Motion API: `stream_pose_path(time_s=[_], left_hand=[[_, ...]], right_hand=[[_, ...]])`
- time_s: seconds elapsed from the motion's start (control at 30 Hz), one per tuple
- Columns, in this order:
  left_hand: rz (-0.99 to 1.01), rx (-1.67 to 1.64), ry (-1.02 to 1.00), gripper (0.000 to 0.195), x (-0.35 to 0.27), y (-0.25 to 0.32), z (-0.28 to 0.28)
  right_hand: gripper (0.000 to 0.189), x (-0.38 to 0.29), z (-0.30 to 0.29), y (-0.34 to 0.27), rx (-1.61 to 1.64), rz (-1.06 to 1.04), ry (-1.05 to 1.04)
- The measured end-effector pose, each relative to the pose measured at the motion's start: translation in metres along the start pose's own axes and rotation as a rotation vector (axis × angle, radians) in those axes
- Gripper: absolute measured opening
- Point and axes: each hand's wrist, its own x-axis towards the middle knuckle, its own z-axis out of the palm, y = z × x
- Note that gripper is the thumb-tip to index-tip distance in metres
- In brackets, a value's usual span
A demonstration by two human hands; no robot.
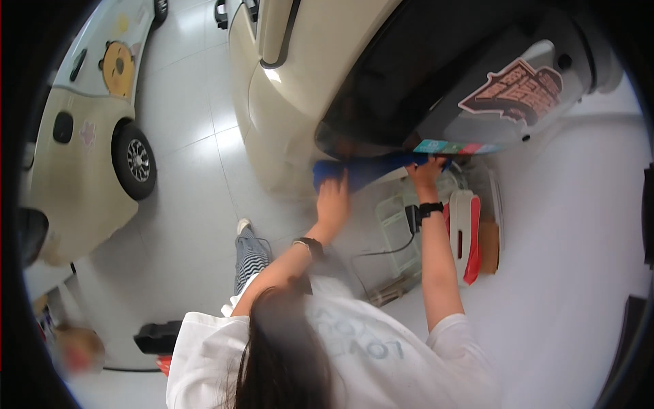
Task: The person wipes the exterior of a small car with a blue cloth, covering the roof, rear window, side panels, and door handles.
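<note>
A blue cloth (365, 171) is stretched between both hands along the lower edge of the dark rear window (388, 102) of a beige car (286, 112). At its left end, my left hand (333, 202) has its blurred fingers on the bunched part of the cloth, against the car's rear corner. The other end is in my right hand (429, 171), just under a coloured sticker strip (452, 147) on the glass. Some fingertips are hidden by blur and by the fabric. A larger brown and pink sticker (516, 94) with writing is higher on the window.
Below my right hand are a pale green plastic crate or stool (401, 235), a black adapter with a cable (412, 219), a white and red container (465, 235) and a cardboard box (489, 248). Another small car (87, 168) stands at the left. A black object (157, 337) is on the lower left.
</note>
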Motion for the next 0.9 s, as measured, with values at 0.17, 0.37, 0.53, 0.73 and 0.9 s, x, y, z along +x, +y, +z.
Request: stream_pose_path(time_s=[0.17, 0.37, 0.53, 0.73, 0.9], left_hand=[[0.058, 0.218, -0.152, 0.046, -0.009, 0.032, 0.065], [-0.082, 0.129, -0.232, 0.03, -0.017, 0.036, 0.075], [-0.232, 0.073, -0.112, 0.005, -0.033, 0.0, 0.026], [-0.295, 0.068, 0.039, 0.007, -0.058, -0.084, -0.048], [-0.427, 0.146, 0.305, 0.003, -0.094, -0.195, -0.132]], right_hand=[[0.079, 0.0, 0.01, 0.04, 0.144, 0.046, 0.187], [0.087, 0.01, 0.012, 0.035, 0.353, 0.187, 0.285], [0.08, 0.017, 0.016, -0.041, 0.423, 0.459, 0.603], [0.066, 0.02, 0.029, -0.154, -0.041, 0.287, -1.178], [0.054, 0.06, 0.04, -0.267, 0.067, 0.131, -1.461]])
